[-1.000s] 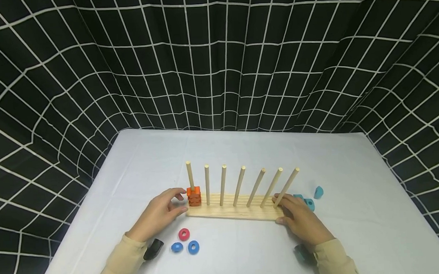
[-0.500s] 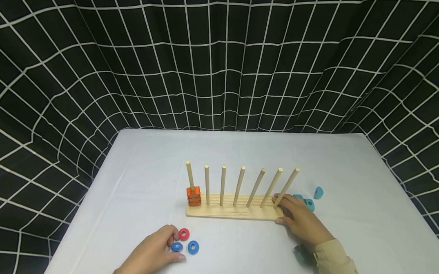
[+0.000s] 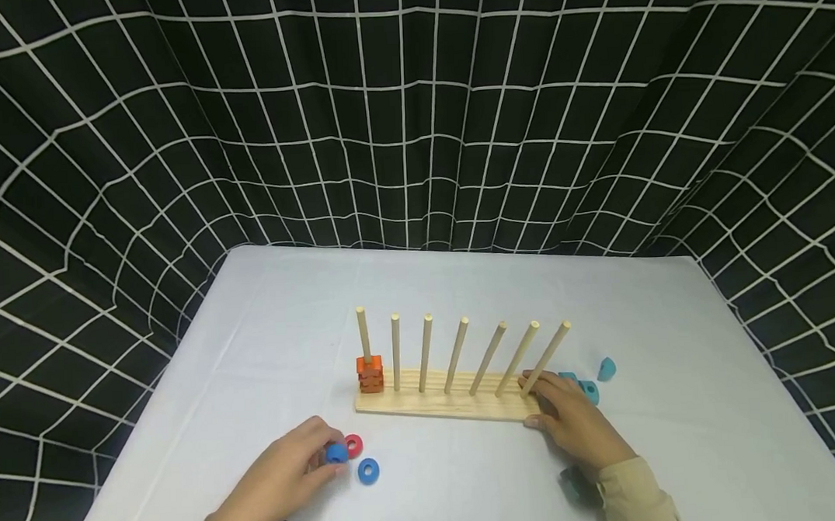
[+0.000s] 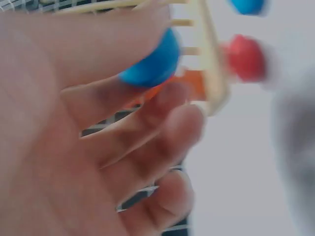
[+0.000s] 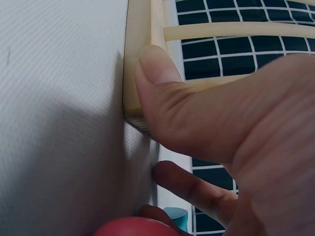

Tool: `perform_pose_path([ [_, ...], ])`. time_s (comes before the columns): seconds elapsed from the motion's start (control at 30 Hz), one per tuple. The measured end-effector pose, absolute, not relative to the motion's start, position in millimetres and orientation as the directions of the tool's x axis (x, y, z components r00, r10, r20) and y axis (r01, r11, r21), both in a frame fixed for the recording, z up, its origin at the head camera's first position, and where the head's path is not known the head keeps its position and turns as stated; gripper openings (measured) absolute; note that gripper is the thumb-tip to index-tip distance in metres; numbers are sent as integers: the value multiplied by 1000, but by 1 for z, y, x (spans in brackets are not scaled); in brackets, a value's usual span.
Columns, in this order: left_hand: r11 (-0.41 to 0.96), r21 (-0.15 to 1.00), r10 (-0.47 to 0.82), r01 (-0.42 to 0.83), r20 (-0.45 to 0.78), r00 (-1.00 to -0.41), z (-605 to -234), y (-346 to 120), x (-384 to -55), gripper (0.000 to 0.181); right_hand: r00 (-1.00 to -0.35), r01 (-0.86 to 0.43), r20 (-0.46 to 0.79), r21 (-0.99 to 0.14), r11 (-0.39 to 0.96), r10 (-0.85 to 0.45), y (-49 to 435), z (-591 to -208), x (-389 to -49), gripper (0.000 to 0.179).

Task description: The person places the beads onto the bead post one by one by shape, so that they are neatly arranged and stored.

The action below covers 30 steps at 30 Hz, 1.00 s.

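My left hand (image 3: 283, 472) pinches a blue bead (image 3: 336, 454) between thumb and fingers, just above the table. In the left wrist view this blue bead (image 4: 153, 66) looks rounded, and the other fingers curl loosely below it. A red ring bead (image 3: 354, 446) and a second blue ring bead (image 3: 368, 471) lie beside that hand. My right hand (image 3: 571, 417) grips the right end of a wooden peg board (image 3: 431, 404). Its thumb (image 5: 160, 69) presses the board's front edge in the right wrist view. Orange beads (image 3: 370, 375) are stacked on the leftmost peg.
Several upright pegs (image 3: 457, 356) rise bare from the board. Teal beads (image 3: 590, 391) lie behind the right hand, with another teal piece (image 3: 607, 369) farther right. A red rounded thing (image 5: 135, 228) shows at the bottom of the right wrist view. A black grid curtain (image 3: 411, 121) hangs behind.
My left hand has moved from beside the orange stack down to the loose beads and has taken up a blue one, lifting it slightly. The right hand stays on the board.
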<state>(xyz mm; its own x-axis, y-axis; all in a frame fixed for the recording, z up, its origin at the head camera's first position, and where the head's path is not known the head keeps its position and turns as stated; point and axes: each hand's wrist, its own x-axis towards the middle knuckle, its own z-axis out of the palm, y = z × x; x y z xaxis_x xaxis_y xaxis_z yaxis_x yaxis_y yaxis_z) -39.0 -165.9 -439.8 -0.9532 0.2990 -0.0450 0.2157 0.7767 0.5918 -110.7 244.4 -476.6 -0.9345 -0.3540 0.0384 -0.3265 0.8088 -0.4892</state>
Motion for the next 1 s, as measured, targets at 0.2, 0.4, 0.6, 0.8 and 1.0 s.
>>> perform_pose_path([
  [0.2,689,544,322,480,364,-874,-385,-162,-56,34,-928,-353,75,-484,801,-364,246,-476,-110,44],
  [0.4,658,509,242,555,556,-795,-341,-144,-76,43,-931,-339,51,-489,804,-361,248,-477,-111,43],
  [0.6,567,467,315,678,638,-703,-323,-122,-100,37,-934,-327,43,-502,800,-355,248,-478,-110,45],
  [0.8,563,431,365,705,636,-680,-322,-108,-111,36,-935,-326,50,-512,794,-352,246,-480,-109,44],
  [1.0,603,393,358,694,644,-676,-326,-105,-115,35,-938,-312,32,-504,805,-344,246,-479,-110,44],
])
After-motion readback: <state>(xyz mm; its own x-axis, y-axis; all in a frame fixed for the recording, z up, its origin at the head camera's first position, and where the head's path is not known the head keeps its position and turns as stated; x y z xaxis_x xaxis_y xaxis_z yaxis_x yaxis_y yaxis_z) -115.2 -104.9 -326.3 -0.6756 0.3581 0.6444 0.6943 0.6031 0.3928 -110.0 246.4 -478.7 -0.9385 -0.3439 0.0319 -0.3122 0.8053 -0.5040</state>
